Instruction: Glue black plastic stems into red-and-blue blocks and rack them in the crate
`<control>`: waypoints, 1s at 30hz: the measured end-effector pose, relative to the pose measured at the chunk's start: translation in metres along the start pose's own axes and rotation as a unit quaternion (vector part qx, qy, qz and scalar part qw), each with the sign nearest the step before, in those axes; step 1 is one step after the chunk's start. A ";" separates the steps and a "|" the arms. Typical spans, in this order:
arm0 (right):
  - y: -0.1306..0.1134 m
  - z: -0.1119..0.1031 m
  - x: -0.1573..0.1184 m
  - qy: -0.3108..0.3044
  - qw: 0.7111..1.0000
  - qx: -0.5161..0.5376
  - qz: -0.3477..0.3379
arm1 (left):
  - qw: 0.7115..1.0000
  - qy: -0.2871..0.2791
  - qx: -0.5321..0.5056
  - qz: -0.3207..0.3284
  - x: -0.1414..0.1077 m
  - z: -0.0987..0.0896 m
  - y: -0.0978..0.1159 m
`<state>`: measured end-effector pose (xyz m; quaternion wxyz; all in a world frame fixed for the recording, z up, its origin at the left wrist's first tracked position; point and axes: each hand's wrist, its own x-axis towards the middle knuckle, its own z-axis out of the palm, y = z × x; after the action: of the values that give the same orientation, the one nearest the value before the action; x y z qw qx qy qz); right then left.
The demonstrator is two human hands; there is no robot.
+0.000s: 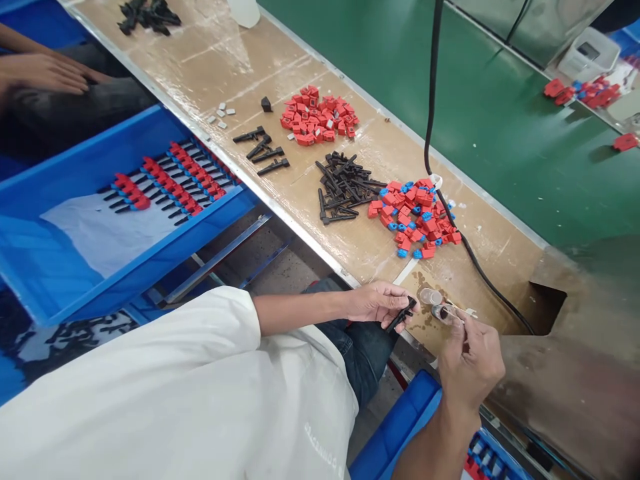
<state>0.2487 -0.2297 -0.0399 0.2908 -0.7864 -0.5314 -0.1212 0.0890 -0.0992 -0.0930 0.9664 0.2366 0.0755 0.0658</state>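
Note:
My left hand point(377, 301) is closed around a black plastic part point(401, 315) shaped like a toy gun, held over the table's front edge. To its right, my right hand point(473, 353) pinches a thin pale stick point(453, 305) above a small clear cup point(443, 313) with something dark inside. Whether the stick's tip touches the cup's contents I cannot tell. A clear round lid or second cup point(430, 296) lies beside that cup, among wet spots on the board. Beyond my hands lie a heap of red and blue parts point(417, 217) and a pile of black gun-shaped parts point(345, 187).
Red blocks point(320, 117) are heaped farther along the table. Several black parts point(263, 150) lie in a row near the edge. A black cable point(470, 250) runs down to a cutout point(540, 308). Blue trays point(125, 260) flank the table; another person's hand point(47, 72) rests at upper left.

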 end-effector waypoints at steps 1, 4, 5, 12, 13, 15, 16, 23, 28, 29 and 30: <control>0.000 -0.001 0.001 0.001 1.000 -0.003 0.002 | 1.000 -0.001 -0.001 -0.003 0.000 0.000 0.000; 0.002 -0.004 0.004 0.009 1.000 -0.003 0.001 | 1.000 -0.010 -0.002 -0.007 0.001 -0.002 0.000; 0.003 -0.004 0.005 0.008 1.000 -0.002 0.003 | 1.000 -0.013 -0.003 -0.006 0.001 -0.002 -0.001; 0.007 -0.005 0.002 0.034 0.996 0.028 0.073 | 1.000 -0.015 -0.002 -0.021 0.002 -0.005 -0.002; 0.008 -0.006 0.002 0.033 0.996 0.032 0.073 | 1.000 -0.016 -0.002 -0.021 0.002 -0.005 -0.003; 0.007 -0.007 0.003 0.020 0.997 0.040 0.058 | 1.000 -0.020 -0.004 -0.020 0.002 -0.005 -0.003; 0.007 -0.007 0.003 0.013 0.998 0.043 0.044 | 1.000 -0.023 -0.006 -0.018 0.002 -0.006 -0.003; 0.004 -0.012 0.002 -0.057 0.995 0.080 0.013 | 0.999 -0.031 -0.011 -0.012 0.001 -0.002 -0.005; 0.008 -0.015 -0.003 0.012 0.990 0.091 0.104 | 0.999 -0.031 -0.002 -0.020 0.002 -0.001 -0.007; 0.008 -0.015 -0.005 0.027 0.986 0.100 0.132 | 0.999 -0.027 0.000 -0.021 0.003 -0.001 -0.007; 0.009 -0.014 -0.006 0.038 0.981 0.112 0.157 | 0.999 -0.022 0.002 -0.023 0.002 -0.001 -0.007</control>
<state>0.2561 -0.2452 -0.0344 0.4124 -0.8172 -0.4002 -0.0439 0.0918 -0.1043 -0.0969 0.9688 0.2376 0.0597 0.0383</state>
